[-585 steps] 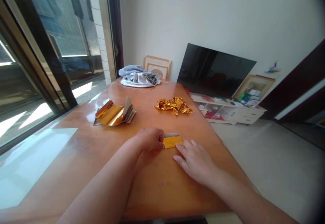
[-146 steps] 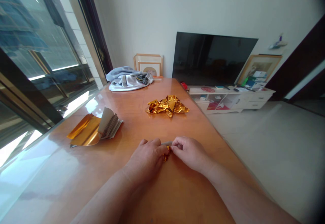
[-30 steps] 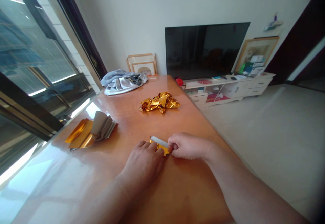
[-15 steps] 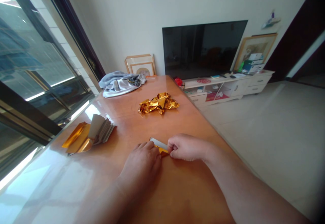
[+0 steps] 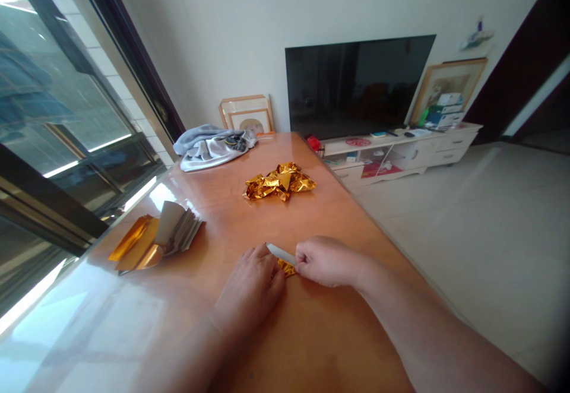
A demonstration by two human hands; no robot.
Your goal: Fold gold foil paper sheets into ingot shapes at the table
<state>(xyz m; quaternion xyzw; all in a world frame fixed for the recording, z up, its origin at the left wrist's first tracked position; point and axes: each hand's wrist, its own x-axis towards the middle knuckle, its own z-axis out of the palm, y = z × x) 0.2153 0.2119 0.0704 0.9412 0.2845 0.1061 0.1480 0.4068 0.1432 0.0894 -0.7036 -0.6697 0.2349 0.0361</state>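
Observation:
A small sheet of gold foil paper lies on the wooden table between my hands, its pale back side turned up along the far edge. My left hand presses on its left end with the fingers closed over it. The right end is pinched by my right hand, its fingers curled in. Parts of the sheet are hidden under both hands. Farther off sits a heap of folded gold foil pieces. To the left rests a fanned stack of gold foil paper, some sheets showing their grey backs.
The glossy table has its right edge beside my right forearm. At its far end lies a grey cloth in front of leaning picture frames. A television stands behind a low white cabinet. Window panes border the left side.
The gold foil paper between my hands looks more crinkled, and its pale strip sits slightly farther right. Both hands have shifted only slightly. The heap and the stack stay put.

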